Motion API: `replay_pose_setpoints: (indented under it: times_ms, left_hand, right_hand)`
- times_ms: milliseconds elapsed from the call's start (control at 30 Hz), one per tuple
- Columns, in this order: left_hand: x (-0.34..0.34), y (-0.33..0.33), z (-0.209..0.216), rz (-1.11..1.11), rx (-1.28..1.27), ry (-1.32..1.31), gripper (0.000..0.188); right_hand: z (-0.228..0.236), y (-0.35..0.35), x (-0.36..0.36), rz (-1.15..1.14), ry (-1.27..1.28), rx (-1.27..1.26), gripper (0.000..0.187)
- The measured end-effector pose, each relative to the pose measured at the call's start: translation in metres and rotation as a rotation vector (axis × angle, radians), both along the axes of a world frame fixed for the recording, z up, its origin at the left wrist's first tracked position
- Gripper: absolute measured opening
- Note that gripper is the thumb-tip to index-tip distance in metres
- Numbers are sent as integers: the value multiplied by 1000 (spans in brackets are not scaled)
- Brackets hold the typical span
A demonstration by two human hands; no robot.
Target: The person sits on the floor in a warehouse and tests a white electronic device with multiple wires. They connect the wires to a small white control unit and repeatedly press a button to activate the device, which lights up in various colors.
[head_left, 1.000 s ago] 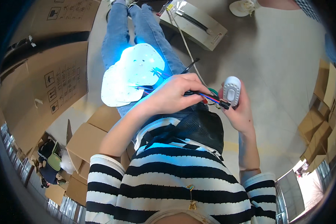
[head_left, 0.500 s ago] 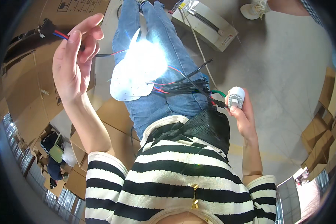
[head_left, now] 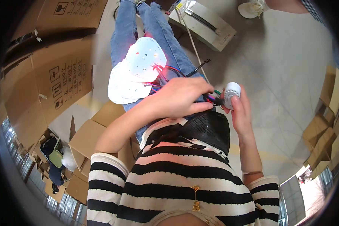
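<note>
My right hand [head_left: 240, 111] grips a small white controller [head_left: 232, 91] with a grey button, its thumb resting on the face. My left hand [head_left: 186, 95] reaches across my lap, fingers and thumb closed around a black cable [head_left: 209, 98] beside the controller. The cable end between the two hands is partly covered by my left fingers. On my thighs lie overlapping white light panels [head_left: 145, 56] dotted with small holes, glowing with a pinkish-red cast around them. Red and blue wires [head_left: 160, 71] run from the panels toward my left hand.
Large cardboard boxes [head_left: 52, 75] stand on the left, with an opened carton [head_left: 84, 139] nearer me. A beige metal case [head_left: 205, 24] sits on the floor ahead, a pale cord beside it. Another person's shoe [head_left: 250, 10] is at the upper right; more cartons [head_left: 322, 132] stand on the right.
My left hand has let go of the connector with red and blue wires held at the upper left and moved right, to the controller's cable. The panels' glare has turned from bright white to dimmer pinkish-red.
</note>
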State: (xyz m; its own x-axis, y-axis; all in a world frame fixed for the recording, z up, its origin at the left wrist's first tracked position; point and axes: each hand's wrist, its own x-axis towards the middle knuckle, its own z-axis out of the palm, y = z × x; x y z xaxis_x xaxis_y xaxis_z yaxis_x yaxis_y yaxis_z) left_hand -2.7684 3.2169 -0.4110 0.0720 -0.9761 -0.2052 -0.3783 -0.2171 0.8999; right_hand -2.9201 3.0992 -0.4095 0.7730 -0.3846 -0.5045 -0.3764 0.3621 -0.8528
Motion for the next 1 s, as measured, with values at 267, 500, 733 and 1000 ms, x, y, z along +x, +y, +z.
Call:
replay_pose_setpoints:
  times_ms: [267,500,733,1000]
  left_hand:
    - [50,24,10,45,111,139,19]
    - [127,117,88,610,-278,-149,34]
    - [131,153,146,555,-308,328,37]
    - [48,-9,-17,212,90,-291,16]
  right_hand:
    - [-9,-26,-14,-261,216,-165,28]
    - [-2,-35,-15,-84,66,-150,27]
    - [-5,-28,-15,-15,15,-101,25]
    - [-12,-17,-14,-10,38,-157,34]
